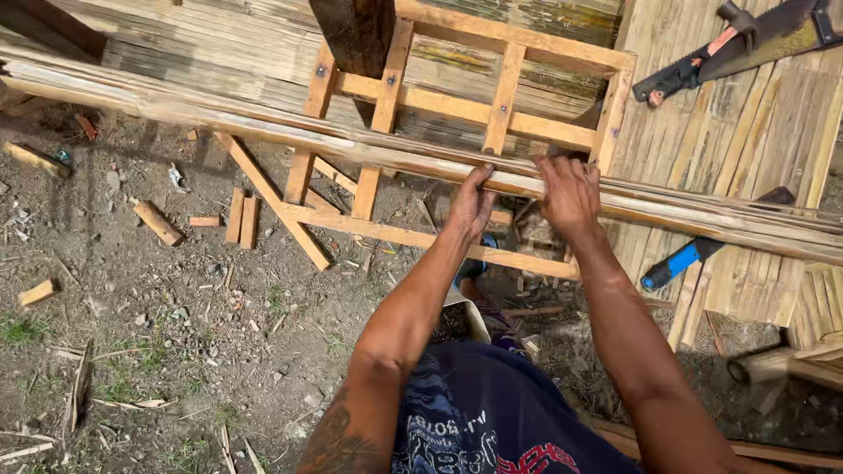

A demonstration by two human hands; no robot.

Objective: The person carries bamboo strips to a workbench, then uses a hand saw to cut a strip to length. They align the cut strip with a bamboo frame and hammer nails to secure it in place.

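1. Far left: bare dirt ground (176, 351) strewn with wood offcuts (158, 223), chips and thin bamboo slivers. Cutting waste, so some sawing and trimming looks already done.
2. A long bundle of split bamboo slats (263, 127) runs from upper left down to the right edge, lying across the frame and over everything else in the middle.
3. Centre: a light wooden frame (457, 105) of rails and uprights, joined with visible screws. It rests tilted, with a diagonal brace (272, 206) running to the ground. The frame looks assembled; no slat appears fixed to it yet, as far as can be told.
4. Left hand (470, 206): fingers curled over the top edge of the slats, thumb beneath, gripping them from the near side.
5. Right hand (569, 195): just beside the left, fingers hooked over the same slats, palm pressed down. Both hands closed on the bundle; neither holds a tool.
6. Below the right forearm: a blue-handled tool (672, 263) lying on a flattened bamboo panel (746, 140), untouched.
7. Upper right: a handsaw (746, 39) with a dark handle and a hammer (733, 22) resting on the same panel, well apart from the hands.
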